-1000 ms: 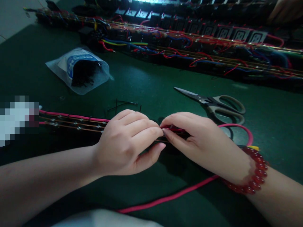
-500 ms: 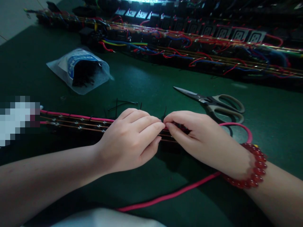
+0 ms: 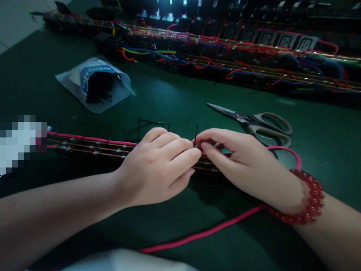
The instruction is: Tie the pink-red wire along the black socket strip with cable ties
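Left hand (image 3: 158, 169) and right hand (image 3: 239, 154) curled over the strip (image 3: 94, 146), partly blocking it, can't tell either grip; scissors (image 3: 245, 120) farther right.

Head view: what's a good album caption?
Left hand and right hand together at a red cable and black cable tie, scissors beyond.

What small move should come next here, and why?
Probably pinch the upright black tie with the right hand and pull it snug: its tail stands beside those fingers, while the left hand is over the strip and red cable.
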Available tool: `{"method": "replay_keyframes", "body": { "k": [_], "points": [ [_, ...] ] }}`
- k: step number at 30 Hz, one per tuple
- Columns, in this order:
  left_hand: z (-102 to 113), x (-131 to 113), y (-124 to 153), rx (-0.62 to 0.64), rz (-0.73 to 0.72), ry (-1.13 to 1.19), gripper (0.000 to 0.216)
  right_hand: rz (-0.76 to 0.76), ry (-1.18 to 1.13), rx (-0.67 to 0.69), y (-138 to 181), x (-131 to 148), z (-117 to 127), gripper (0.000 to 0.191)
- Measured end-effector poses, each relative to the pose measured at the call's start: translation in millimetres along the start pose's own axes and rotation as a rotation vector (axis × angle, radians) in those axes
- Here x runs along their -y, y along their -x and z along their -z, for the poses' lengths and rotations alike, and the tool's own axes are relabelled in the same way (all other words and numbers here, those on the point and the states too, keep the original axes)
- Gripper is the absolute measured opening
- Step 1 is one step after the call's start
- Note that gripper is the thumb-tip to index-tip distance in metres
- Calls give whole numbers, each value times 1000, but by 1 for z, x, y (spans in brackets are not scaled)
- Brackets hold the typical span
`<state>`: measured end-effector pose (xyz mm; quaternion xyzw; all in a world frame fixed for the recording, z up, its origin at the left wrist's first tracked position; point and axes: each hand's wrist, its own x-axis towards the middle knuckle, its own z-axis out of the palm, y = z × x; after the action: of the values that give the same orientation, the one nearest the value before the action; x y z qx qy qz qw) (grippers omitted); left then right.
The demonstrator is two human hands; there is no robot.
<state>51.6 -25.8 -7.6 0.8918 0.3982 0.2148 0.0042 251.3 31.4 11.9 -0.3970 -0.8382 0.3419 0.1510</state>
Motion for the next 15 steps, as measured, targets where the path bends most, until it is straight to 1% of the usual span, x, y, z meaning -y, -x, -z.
{"method": "replay_keyframes", "body": {
  "k": [2,6,15],
  "points": [
    [0,0,0,7,-12,1,15,-5,-31,-11,0,0,0,17],
    [0,1,0,22,-31,-10,17,3,-89,-2,0,1,1,12],
    [1,1,-2,49,-18,-13,11,14,-58,5,0,-2,1,11]
  ]
}}
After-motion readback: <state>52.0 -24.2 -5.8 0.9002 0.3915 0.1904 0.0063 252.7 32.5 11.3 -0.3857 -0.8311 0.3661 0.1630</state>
